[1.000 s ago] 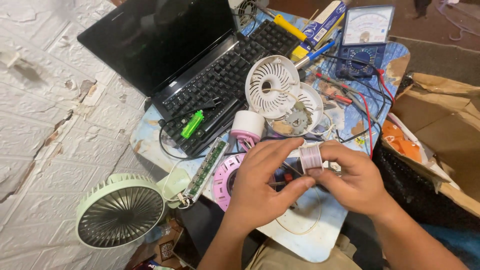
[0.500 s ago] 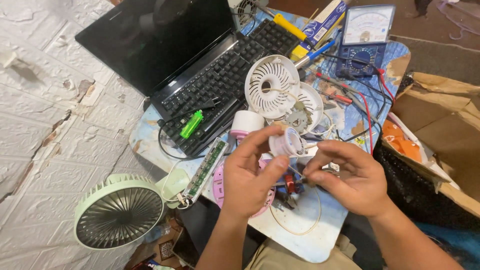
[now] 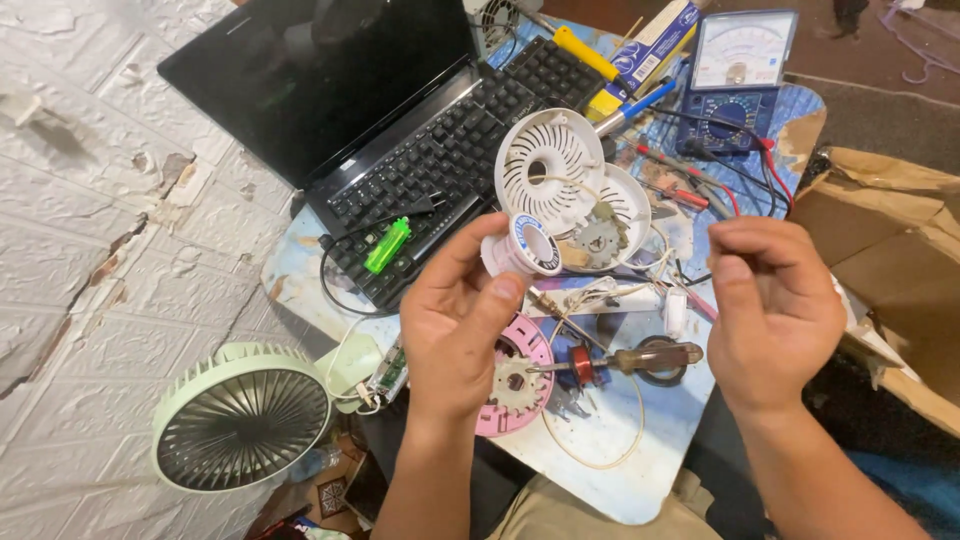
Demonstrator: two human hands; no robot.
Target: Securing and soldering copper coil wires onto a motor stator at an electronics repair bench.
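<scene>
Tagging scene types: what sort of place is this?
Likely an informal home electronics repair bench: an analog multimeter with test leads, opened white fan housings, and a screwdriver crowd a small table beside a laptop.

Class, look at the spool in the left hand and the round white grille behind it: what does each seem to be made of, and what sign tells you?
The spool in the left hand: likely white moulded plastic, with smooth flanges and a slight sheen; what is wound on it cannot be told. The white grille: probably matte moulded plastic, judging by its thin, even curved slots and uniform colour.
</scene>
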